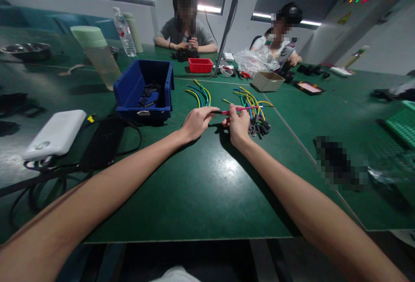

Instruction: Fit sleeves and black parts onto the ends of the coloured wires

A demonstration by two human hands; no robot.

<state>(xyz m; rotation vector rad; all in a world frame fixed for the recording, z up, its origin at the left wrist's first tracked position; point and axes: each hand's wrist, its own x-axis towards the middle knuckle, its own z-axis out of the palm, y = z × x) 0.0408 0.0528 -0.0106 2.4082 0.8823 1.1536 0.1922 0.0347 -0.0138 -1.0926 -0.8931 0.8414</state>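
Note:
A red wire (253, 108) stretches sideways between my two hands above the green table. My left hand (196, 123) pinches a small black part at the wire's left end; the fingers partly hide it. Closed on the wire itself is my right hand (238, 124), with the wire's tip sticking out to the right. Just behind my left hand lies a small bunch of yellow, green and blue wires (207, 96). Beside my right hand is a larger bunch of similar wires (249, 95), with black end pieces (262, 126) towards me.
A blue bin (119, 90) with small black parts stands left of my left hand. Further left are a white power bank (55, 133), a black phone-like device (103, 141) and cables. Behind stand a red tray (200, 65) and an open box (267, 82). Two people sit across the table.

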